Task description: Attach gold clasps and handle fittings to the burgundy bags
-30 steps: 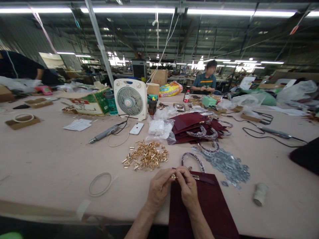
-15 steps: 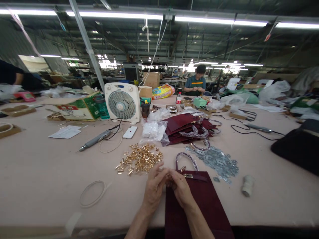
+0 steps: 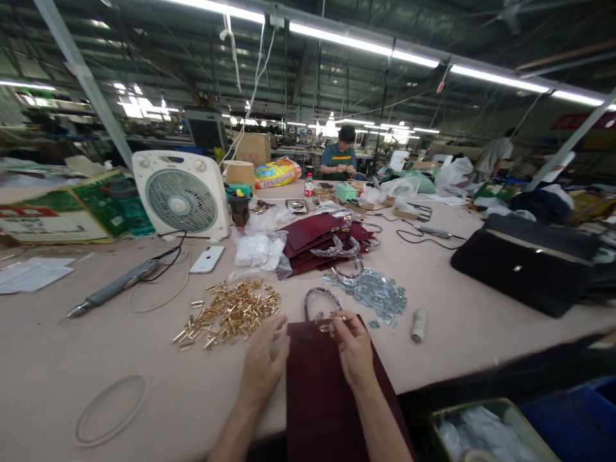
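Observation:
A dark red handbag panel [image 3: 320, 385] lies before me at the table's front edge, its plastic-wrapped handle [image 3: 322, 292] pointing away from me. My right hand [image 3: 355, 353] is over its upper part, thumb and fingers pinching a small gold metal fitting [image 3: 341, 316] near the base of the handle. Left of the panel is my left hand [image 3: 264, 362], fingers loosely curved and thumb apart, with nothing visible in it. Beyond that hand spreads a heap of gold metal fittings [image 3: 235, 311]. Small grey metal plates [image 3: 375, 295] lie scattered behind the panel to the right.
More dark red bag pieces [image 3: 312, 237] are stacked beyond. A white fan [image 3: 180, 196], a phone [image 3: 206, 259] and a grey electric screwdriver [image 3: 113, 289] stand or lie leftward. Rightward are a thread spool [image 3: 419, 325] and a black bag [image 3: 522, 263]. Across the table sits a person [image 3: 339, 157].
My view has turned to the right. My hands, close together before, have separated: the left is beside the panel, the right over its top with the gold fitting.

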The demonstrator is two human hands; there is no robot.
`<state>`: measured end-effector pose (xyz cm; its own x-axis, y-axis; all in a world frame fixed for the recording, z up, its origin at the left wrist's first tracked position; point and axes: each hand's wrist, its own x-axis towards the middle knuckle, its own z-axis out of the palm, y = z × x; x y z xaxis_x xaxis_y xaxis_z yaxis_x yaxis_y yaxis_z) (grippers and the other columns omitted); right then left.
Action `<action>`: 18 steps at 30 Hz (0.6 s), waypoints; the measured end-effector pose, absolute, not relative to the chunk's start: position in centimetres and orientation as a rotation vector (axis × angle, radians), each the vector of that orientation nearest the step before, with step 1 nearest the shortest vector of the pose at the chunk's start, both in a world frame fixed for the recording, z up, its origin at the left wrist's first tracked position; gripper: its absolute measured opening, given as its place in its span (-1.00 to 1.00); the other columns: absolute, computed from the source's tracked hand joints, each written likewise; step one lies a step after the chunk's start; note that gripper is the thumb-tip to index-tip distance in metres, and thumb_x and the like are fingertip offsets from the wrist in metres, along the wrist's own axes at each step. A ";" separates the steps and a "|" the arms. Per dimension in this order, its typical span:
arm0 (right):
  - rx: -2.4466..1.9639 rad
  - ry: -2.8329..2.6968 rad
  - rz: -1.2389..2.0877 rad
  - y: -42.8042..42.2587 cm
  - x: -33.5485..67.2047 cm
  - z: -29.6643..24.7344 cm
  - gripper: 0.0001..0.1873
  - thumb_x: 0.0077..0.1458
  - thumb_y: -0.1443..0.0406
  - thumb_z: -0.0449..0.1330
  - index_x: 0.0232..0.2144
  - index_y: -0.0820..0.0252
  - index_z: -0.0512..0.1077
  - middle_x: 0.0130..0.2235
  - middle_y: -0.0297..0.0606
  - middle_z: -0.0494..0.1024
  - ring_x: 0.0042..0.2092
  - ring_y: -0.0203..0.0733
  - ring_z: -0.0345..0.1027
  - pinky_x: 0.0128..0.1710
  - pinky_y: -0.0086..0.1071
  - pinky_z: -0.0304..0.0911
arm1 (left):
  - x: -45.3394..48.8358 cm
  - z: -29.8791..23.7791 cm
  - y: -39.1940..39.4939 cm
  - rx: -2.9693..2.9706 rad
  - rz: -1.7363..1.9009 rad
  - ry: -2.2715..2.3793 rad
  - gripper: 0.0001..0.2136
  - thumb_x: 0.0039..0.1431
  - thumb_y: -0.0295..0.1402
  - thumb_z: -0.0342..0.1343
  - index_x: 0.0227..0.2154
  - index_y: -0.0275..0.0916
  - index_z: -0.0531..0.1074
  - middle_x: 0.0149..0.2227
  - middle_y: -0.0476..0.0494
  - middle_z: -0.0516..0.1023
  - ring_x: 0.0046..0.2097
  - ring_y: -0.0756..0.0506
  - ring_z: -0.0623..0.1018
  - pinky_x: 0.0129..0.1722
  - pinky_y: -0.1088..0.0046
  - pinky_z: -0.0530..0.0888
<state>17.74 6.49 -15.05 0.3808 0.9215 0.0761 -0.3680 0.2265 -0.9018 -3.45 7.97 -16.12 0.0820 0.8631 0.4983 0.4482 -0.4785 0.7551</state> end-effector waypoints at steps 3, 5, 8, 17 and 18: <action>-1.176 -0.960 0.900 5.0 21.4 -15.4 -0.63 0.13 0.02 0.39 -0.18 0.17 0.57 -0.32 -0.28 0.57 -0.32 -0.18 0.41 -0.24 -0.32 0.37 | -3.1 -16.0 8.1 2.057 1.244 1.333 -0.65 0.34 -0.27 0.14 0.15 -0.11 0.46 0.14 -0.23 0.55 0.16 -0.25 0.53 0.15 0.07 0.52; -1.277 -1.116 0.868 3.9 22.8 -15.4 -0.61 0.18 -0.01 0.33 -0.18 0.18 0.58 -0.33 -0.24 0.59 -0.29 -0.12 0.45 -0.23 -0.29 0.39 | -2.7 -16.0 8.1 2.121 1.144 1.372 -0.61 0.31 -0.25 0.19 0.17 -0.12 0.45 0.14 -0.22 0.56 0.18 -0.26 0.51 0.22 0.04 0.45; -1.359 -1.315 0.803 2.7 23.0 -15.3 -0.63 0.24 -0.01 0.27 -0.19 0.16 0.59 -0.27 -0.17 0.64 -0.24 -0.04 0.51 -0.19 -0.26 0.42 | -1.6 -16.0 8.1 2.215 1.037 1.423 -0.57 0.20 -0.17 0.31 0.11 -0.12 0.50 0.14 -0.22 0.56 0.16 -0.31 0.49 0.20 0.01 0.43; -1.390 -1.536 0.620 3.2 21.0 -15.9 -0.72 0.31 0.09 0.18 -0.13 0.08 0.61 -0.08 -0.16 0.68 -0.05 0.02 0.55 0.03 -0.18 0.40 | 2.0 -15.6 7.7 1.894 1.244 1.519 -0.80 0.08 -0.39 0.34 -0.47 -0.19 0.39 0.00 -0.23 0.56 0.05 -0.31 0.49 0.08 0.04 0.42; -1.384 -1.529 0.611 3.4 20.9 -16.0 -0.72 0.32 0.10 0.17 -0.12 0.08 0.60 -0.05 -0.16 0.68 -0.03 0.03 0.55 0.05 -0.16 0.40 | 2.0 -15.5 7.6 1.836 1.302 1.483 -0.77 0.12 -0.42 0.29 -0.52 -0.18 0.33 -0.04 -0.21 0.56 0.04 -0.28 0.51 0.07 0.08 0.43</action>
<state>20.94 3.38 -16.02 0.0927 0.9458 0.3112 0.4704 0.2339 -0.8509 2.01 7.63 -15.52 -0.0195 0.9213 0.3884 0.5041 -0.3264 0.7996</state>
